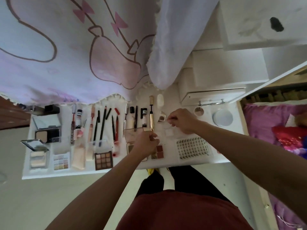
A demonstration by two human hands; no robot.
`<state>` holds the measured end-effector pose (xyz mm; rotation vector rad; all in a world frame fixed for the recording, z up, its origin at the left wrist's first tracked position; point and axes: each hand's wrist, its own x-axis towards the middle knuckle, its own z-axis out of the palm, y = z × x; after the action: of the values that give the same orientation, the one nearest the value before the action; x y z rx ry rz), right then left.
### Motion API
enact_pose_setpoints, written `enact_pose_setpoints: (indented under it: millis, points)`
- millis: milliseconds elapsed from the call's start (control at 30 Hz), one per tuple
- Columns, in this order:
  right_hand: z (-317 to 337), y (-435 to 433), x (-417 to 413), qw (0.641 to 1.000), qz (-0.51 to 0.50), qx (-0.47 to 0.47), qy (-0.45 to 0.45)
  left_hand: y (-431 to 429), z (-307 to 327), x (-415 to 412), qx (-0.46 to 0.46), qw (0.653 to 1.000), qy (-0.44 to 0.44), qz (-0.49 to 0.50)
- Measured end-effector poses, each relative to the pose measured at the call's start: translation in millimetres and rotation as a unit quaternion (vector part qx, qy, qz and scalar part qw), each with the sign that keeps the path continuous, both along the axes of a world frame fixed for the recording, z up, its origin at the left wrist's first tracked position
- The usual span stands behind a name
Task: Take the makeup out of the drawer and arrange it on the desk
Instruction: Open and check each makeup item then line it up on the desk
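clear case (pixel 168 133) | pinched at opposite edges by left hand (pixel 146 144) and right hand (pixel 181 121) | likely light, brittle, slippery | hold by rims

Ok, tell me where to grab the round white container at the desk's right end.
Take the round white container by opposite sides of its rim, coming straight down from above: it lies flat and low, with bare desk around it.
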<state>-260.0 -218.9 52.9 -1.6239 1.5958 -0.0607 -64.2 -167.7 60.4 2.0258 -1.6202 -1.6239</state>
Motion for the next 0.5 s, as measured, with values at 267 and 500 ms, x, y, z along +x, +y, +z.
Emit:
enact_pose_setpoints:
  millis: [267,500]
  points:
    - [-24.2,-6.2,0.9,0.997,0.025,0.052,0.043,2.6,-4.7,0.8,-0.016,0.999,-0.037,0.013]
    - [-21.6,-5.0,2.7,0.994,0.012,0.075,0.081,-2.8,-2.2,2.1,-0.019,0.999,-0.031,0.009]
